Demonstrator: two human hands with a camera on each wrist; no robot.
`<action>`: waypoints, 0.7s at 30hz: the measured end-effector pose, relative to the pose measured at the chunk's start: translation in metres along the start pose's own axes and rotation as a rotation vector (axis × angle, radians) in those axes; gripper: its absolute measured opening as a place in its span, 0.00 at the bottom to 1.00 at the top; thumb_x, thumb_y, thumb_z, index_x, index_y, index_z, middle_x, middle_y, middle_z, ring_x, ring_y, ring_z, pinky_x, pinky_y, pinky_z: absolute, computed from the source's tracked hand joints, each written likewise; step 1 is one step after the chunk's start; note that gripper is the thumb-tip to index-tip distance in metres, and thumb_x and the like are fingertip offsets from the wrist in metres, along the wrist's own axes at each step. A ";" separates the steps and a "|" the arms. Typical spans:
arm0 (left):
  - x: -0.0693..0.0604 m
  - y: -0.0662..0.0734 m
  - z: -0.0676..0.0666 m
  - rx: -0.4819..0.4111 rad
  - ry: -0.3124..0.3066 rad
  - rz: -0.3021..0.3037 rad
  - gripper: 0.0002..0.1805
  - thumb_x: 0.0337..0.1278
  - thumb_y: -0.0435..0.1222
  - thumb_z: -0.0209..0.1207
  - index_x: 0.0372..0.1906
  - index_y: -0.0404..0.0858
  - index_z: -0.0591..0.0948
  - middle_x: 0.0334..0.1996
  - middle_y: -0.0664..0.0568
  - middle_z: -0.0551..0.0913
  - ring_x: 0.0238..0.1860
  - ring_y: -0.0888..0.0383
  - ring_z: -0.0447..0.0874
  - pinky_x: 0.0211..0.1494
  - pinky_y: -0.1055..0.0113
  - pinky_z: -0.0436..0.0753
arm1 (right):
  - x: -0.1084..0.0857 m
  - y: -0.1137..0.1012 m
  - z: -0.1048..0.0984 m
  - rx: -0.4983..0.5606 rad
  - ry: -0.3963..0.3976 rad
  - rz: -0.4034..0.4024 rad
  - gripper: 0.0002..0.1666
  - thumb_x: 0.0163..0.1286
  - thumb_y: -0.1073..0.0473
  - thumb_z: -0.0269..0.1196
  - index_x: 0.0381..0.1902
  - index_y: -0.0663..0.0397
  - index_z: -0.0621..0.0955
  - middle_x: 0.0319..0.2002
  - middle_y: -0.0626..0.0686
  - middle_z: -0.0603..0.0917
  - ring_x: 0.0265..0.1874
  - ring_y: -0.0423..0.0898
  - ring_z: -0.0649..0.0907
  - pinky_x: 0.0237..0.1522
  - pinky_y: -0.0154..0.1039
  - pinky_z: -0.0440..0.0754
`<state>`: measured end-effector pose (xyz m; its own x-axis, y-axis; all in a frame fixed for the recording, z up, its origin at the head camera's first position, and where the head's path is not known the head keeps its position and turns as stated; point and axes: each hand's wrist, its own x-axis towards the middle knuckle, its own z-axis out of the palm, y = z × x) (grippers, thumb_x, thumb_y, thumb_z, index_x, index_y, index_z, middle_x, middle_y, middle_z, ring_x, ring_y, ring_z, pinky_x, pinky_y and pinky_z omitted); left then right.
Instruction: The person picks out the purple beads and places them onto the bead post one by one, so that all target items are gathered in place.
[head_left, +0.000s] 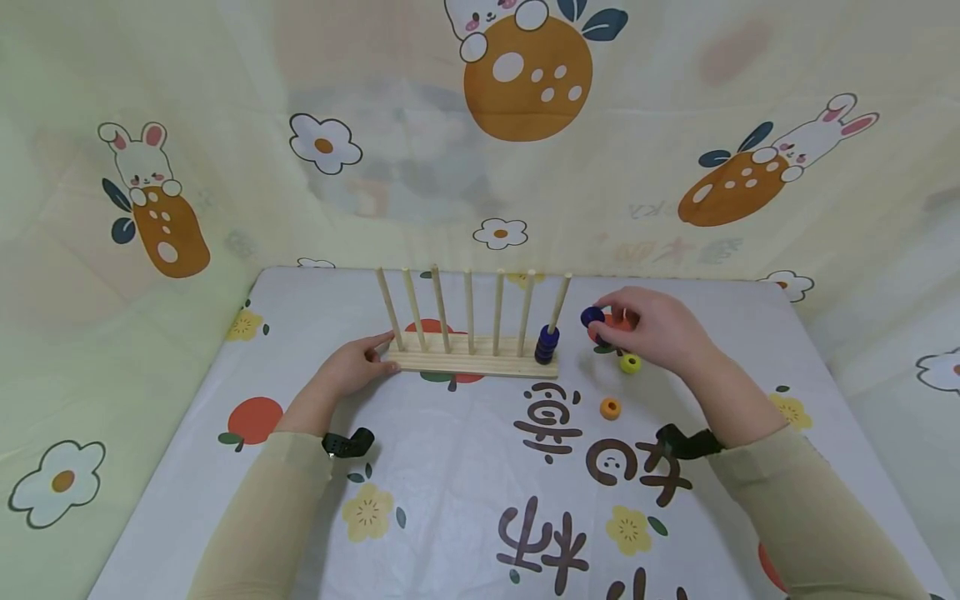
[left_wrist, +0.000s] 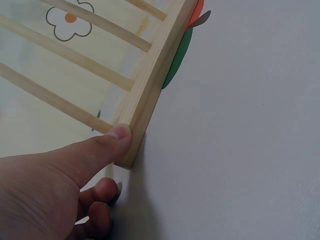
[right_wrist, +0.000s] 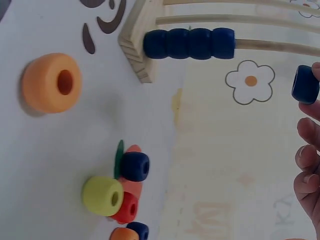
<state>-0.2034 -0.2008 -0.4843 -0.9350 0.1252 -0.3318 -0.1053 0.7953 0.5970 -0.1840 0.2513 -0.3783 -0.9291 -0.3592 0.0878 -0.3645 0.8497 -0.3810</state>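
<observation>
A pale wooden rack (head_left: 465, 360) with a row of upright pegs stands on the table. My left hand (head_left: 347, 367) holds its left end, with the thumb (left_wrist: 117, 135) pressed on the base in the left wrist view. Several dark blue beads (right_wrist: 189, 43) are stacked on the rightmost peg, whose upper part is bare. To the right of that peg, my right hand (head_left: 656, 325) pinches another dark blue bead (right_wrist: 305, 85) between thumb and finger, held up in the air and apart from the peg. The other fingers are partly bent.
An orange bead (head_left: 611, 408) and a yellow-green bead (head_left: 630, 363) lie right of the rack. Beside them are a loose blue bead (right_wrist: 134, 166), a red bead (right_wrist: 127, 207) and further beads cut off by the frame. A printed cloth (head_left: 495, 183) hangs behind the table.
</observation>
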 end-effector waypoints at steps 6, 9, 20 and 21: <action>0.001 0.000 0.000 -0.002 -0.002 -0.006 0.39 0.61 0.49 0.65 0.75 0.51 0.65 0.35 0.48 0.74 0.36 0.53 0.70 0.39 0.60 0.68 | 0.002 -0.007 -0.010 0.008 0.033 -0.006 0.21 0.65 0.48 0.69 0.52 0.52 0.84 0.33 0.50 0.79 0.31 0.48 0.74 0.31 0.43 0.73; 0.001 0.000 0.000 -0.001 -0.005 -0.006 0.39 0.61 0.49 0.65 0.75 0.51 0.65 0.35 0.48 0.74 0.36 0.53 0.70 0.39 0.59 0.68 | 0.002 -0.012 -0.016 -0.005 0.051 -0.010 0.21 0.65 0.47 0.68 0.52 0.52 0.84 0.34 0.50 0.79 0.32 0.48 0.74 0.31 0.43 0.73; 0.002 -0.001 0.001 -0.010 -0.004 -0.007 0.39 0.61 0.49 0.66 0.75 0.51 0.65 0.36 0.48 0.74 0.36 0.53 0.70 0.39 0.60 0.68 | 0.005 -0.026 -0.035 -0.003 0.106 -0.044 0.22 0.66 0.48 0.68 0.53 0.52 0.83 0.35 0.51 0.80 0.33 0.48 0.74 0.31 0.43 0.74; 0.002 -0.001 0.000 -0.009 -0.005 -0.007 0.39 0.61 0.49 0.66 0.75 0.51 0.65 0.36 0.48 0.74 0.37 0.53 0.70 0.39 0.60 0.68 | 0.006 -0.027 -0.036 -0.002 0.111 -0.047 0.22 0.66 0.48 0.68 0.54 0.53 0.83 0.35 0.51 0.80 0.33 0.48 0.74 0.32 0.43 0.74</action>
<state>-0.2050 -0.2011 -0.4859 -0.9326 0.1222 -0.3395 -0.1151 0.7910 0.6009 -0.1821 0.2404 -0.3343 -0.9120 -0.3540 0.2075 -0.4082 0.8335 -0.3724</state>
